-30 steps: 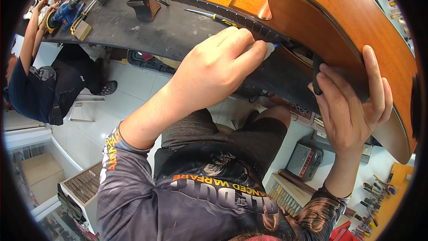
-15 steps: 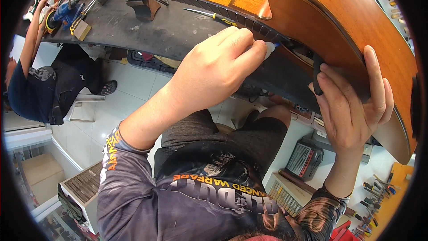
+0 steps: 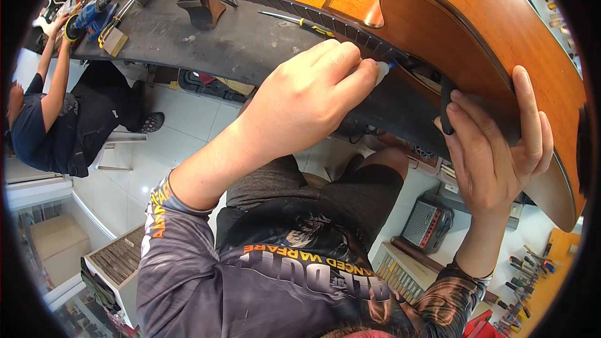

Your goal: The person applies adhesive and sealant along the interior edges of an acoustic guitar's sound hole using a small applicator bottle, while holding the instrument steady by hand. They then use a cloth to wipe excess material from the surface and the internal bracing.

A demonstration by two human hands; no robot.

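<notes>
Guitar (image 3: pixel 488 31) upper right of frame, tilted, likely for fretboard (image 3: pixel 358 36) access | left hand (image 3: pixel 310 91) centre, grip closed on white tube (image 3: pixel 382 72), blue tip (image 3: pixel 392 64) toward fretboard | right hand (image 3: pixel 488 156), grip pinching black strip (image 3: pixel 446 89), probably steadying it

A dark, scuffed desk (image 3: pixel 156 32) is carrying a slim tool with a yellow-and-black handle (image 3: pixel 294 21); a curved wooden block (image 3: pixel 203 11) is standing nearby, and a small tan block (image 3: pixel 115 42) is sitting by the near edge. Whether the guitar (image 3: pixel 469 6) is touching it is unclear.
</notes>
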